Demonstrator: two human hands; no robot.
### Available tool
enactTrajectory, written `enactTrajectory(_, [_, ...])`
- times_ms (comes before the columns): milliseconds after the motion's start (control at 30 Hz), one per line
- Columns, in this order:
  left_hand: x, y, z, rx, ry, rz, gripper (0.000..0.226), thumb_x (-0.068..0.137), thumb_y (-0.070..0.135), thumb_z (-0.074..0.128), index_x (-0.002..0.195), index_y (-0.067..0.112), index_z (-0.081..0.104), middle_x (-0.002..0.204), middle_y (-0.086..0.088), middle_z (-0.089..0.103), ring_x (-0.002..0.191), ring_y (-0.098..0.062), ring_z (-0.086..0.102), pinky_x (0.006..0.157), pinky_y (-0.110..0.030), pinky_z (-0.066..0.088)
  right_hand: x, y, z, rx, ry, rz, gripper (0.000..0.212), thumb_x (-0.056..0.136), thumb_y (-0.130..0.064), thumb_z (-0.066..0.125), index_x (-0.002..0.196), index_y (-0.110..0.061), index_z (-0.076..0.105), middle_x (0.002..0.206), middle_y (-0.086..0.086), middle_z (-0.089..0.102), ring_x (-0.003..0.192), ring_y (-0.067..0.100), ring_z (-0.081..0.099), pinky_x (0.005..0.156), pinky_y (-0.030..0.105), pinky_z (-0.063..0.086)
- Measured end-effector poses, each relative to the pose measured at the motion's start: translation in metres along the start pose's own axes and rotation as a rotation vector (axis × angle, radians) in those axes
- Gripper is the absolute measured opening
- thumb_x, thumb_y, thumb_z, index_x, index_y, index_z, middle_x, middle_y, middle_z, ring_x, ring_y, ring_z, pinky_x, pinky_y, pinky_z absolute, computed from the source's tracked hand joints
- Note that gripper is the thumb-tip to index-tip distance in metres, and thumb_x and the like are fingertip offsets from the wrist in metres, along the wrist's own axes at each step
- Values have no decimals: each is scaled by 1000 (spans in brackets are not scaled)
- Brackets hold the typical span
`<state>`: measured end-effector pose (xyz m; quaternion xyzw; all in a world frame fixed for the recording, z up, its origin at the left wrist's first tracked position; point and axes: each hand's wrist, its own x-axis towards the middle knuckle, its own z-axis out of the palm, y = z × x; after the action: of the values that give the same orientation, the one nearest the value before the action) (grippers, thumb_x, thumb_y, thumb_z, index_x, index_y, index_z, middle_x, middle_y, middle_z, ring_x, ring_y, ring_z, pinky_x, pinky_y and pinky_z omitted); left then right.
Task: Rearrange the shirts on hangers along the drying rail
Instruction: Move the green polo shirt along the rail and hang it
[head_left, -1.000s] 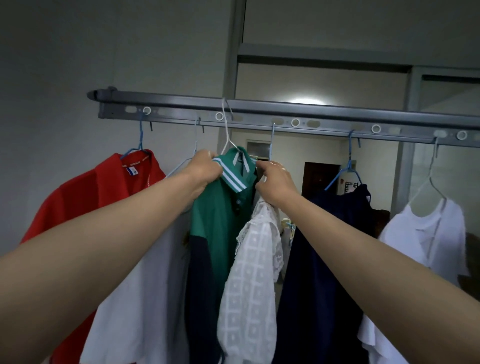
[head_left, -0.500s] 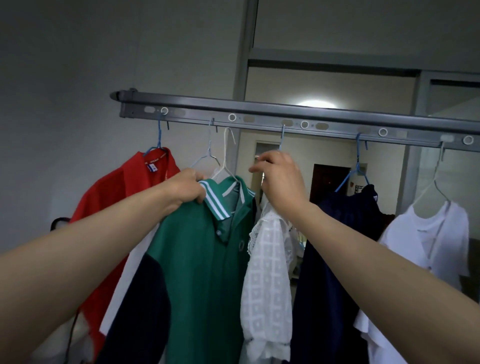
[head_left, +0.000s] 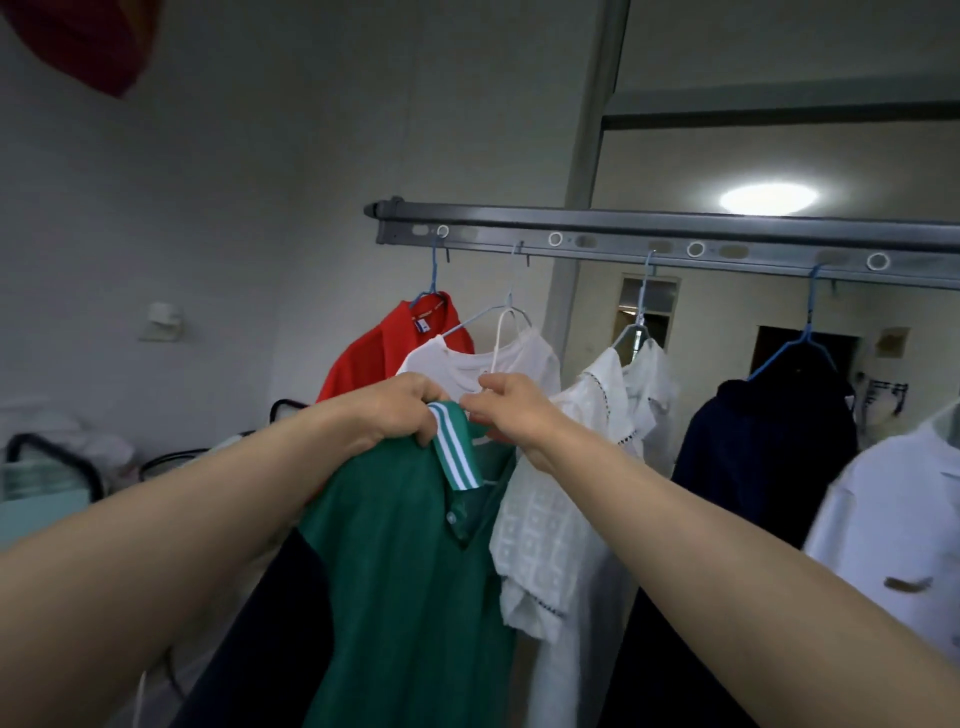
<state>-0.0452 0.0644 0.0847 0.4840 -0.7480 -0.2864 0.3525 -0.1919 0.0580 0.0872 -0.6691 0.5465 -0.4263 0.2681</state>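
Grey wall behind, drying rail (head_left: 675, 236) overhead. We hold green shirt (head_left: 415, 561) off rail, below it: left hand (head_left: 402, 410) gripping collar, right hand (head_left: 506, 408) pinching white hanger (head_left: 500, 338) (hook free). Red shirt (head_left: 384, 348), white shirts, navy shirt (head_left: 769, 441) hang on rail.

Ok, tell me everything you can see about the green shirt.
The green shirt is a polo in a knit-looking fabric, with a white-striped collar, a buttoned placket and a dark navy sleeve. It is off the rail, held up below it, its front facing the camera. The left hand grips the collar; the right hand holds its white hanger at the neck.
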Motion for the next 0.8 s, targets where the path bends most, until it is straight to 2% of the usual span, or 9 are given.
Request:
enactTrajectory(133, [-20,10,-10,37,7,-26,31,69,-15,50,88,3,67,87,-13,64,82,-24,58,82,-37,52,-16,-7,8,280,-36,37,63,88,-14,62,145,-13,34,131,8,56,107,18,59,65,26,46])
enactTrajectory(200, [-25,17,-15,54,-1,-10,29,69,-13,51,84,5,68,86,-12,65,81,-22,59,79,-34,51,-20,-10,12,433,-26,51,66,88,-8,62,146,-15,31,127,7,59,100,17,62,62,27,49])
enactTrajectory(333, [-28,34,-22,81,-6,43,29,72,-11,52,93,-1,68,85,-11,65,75,-18,60,69,-24,51,-18,-16,15,678,33,47,68,89,0,58,148,-14,27,103,5,64,83,16,64,73,33,57])
enactTrajectory(433, [-20,46,-22,87,-19,73,30,75,-9,52,99,0,68,87,-10,65,72,-16,60,60,-16,51,-16,-22,13,747,97,14,61,92,-6,57,146,-11,30,125,14,59,101,26,64,93,44,52])
enactTrajectory(500, [-9,49,-24,97,-24,102,25,80,-1,56,101,4,68,90,-9,66,76,-16,61,68,-18,51,-11,-28,12,789,144,-4,51,92,-3,54,141,-5,38,127,18,58,108,34,62,95,47,50])
enactTrajectory(567, [3,48,-30,22,-40,124,20,85,10,60,105,9,66,95,-5,67,83,-16,62,83,-28,51,2,-32,12,805,178,-22,51,88,-14,61,135,-4,44,126,25,57,108,38,62,92,48,52])
enactTrajectory(633, [17,44,-44,-102,-45,121,24,88,21,62,111,16,62,99,2,66,88,-13,63,78,-28,51,16,-35,13,763,218,-34,71,70,-36,72,131,-8,47,124,23,59,106,36,63,92,49,53])
enactTrajectory(733, [51,28,-74,-134,156,148,24,91,20,58,114,13,60,109,-2,63,100,-15,60,68,-23,50,48,-31,18,636,306,-28,77,72,-13,70,141,-9,37,129,14,53,112,32,59,96,46,50])
enactTrajectory(800, [81,12,-92,124,393,166,24,93,12,54,115,6,62,113,-11,63,101,-22,59,76,-29,50,73,-30,23,564,323,-11,78,72,0,62,144,-8,33,138,13,47,107,31,61,93,47,53])
